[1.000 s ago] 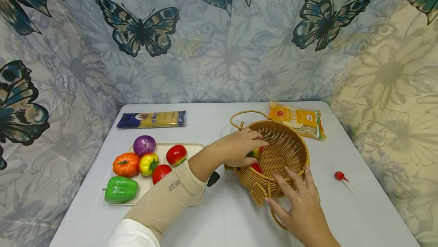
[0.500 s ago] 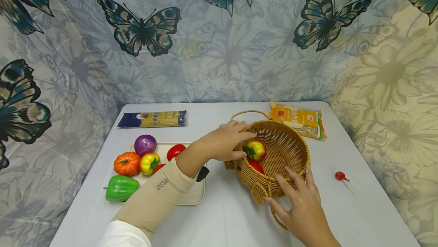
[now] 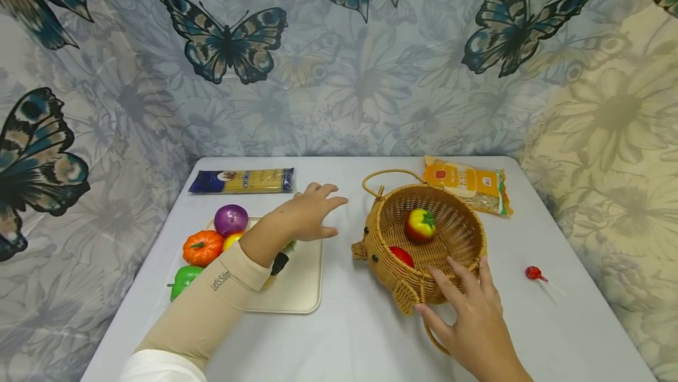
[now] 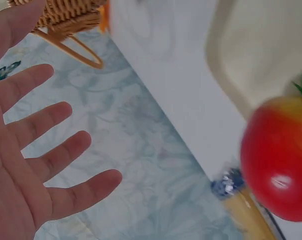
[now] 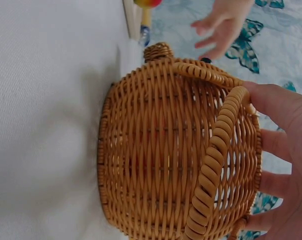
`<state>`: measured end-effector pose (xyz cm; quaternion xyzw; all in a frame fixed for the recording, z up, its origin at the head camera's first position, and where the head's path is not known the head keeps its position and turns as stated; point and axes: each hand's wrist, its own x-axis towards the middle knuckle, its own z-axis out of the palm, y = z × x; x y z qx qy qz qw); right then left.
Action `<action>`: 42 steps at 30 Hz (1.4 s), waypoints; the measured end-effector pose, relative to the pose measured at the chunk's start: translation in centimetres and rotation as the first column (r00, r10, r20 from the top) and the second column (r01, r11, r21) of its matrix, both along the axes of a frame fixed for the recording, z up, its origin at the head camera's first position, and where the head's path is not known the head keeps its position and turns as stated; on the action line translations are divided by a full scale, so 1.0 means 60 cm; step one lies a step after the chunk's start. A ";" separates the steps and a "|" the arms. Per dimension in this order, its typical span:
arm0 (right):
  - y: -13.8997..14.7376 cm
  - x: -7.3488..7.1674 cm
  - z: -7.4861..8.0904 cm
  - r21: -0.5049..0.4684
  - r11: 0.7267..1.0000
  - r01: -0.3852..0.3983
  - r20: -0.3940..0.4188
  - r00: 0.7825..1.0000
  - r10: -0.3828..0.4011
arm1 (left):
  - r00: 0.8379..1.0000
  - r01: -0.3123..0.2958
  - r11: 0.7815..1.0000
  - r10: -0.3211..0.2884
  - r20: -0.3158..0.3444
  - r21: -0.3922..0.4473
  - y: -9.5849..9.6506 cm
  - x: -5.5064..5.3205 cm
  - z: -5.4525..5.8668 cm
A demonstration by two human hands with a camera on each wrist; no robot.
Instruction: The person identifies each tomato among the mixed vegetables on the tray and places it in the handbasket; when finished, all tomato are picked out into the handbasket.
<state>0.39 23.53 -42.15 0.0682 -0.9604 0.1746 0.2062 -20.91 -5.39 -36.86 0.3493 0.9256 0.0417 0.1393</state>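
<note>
My left hand (image 3: 304, 214), fingers spread and holding nothing, hovers over the right part of the cream tray (image 3: 296, 296). In the left wrist view, a red-and-yellow toy fruit with green leaves (image 4: 281, 162) lies near that hand; the forearm hides much of the tray from the head camera. My right hand (image 3: 471, 320) holds the near rim of a wicker basket (image 3: 389, 276), fingers over the edge and thumb outside by the handle. Inside the basket lie a red-and-yellow toy fruit with a green top (image 3: 420, 226) and a red piece (image 3: 402, 256), partly hidden by the wall.
On the tray's left are a purple ball-shaped vegetable (image 3: 231, 219), an orange pumpkin (image 3: 203, 248), a green bell pepper (image 3: 185, 282) and a yellow piece (image 3: 233, 240). A pasta packet (image 3: 249, 181) lies behind; an orange food bag (image 3: 468, 185) is back right, a red lollipop (image 3: 534, 273) right.
My left hand has let go of the red-and-yellow toy fruit in the basket and moved left over the tray. The fruit has rolled toward the basket's middle. My right hand stays on the rim.
</note>
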 end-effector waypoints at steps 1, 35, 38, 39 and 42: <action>0.001 0.000 0.000 0.000 1.000 -0.001 -0.007 1.000 0.001 | 1.000 -0.011 1.000 0.011 0.005 -0.007 -0.005 -0.002 -0.004; 0.011 -0.004 -0.005 -0.028 0.999 -0.040 -0.050 0.998 0.039 | 0.921 -0.189 0.955 0.253 0.296 -0.229 -0.091 -0.033 -0.069; 0.011 -0.003 -0.006 -0.027 0.999 -0.041 -0.051 0.998 0.040 | 0.933 -0.163 0.959 0.227 0.281 -0.232 -0.091 -0.031 -0.063; 0.010 -0.003 -0.006 -0.026 0.999 -0.041 -0.051 0.998 0.040 | 0.934 -0.159 0.959 0.222 0.278 -0.233 -0.091 -0.030 -0.061; 0.010 -0.002 -0.007 -0.026 0.999 -0.042 -0.053 0.998 0.041 | 0.935 -0.162 0.960 0.224 0.275 -0.230 -0.091 -0.026 -0.053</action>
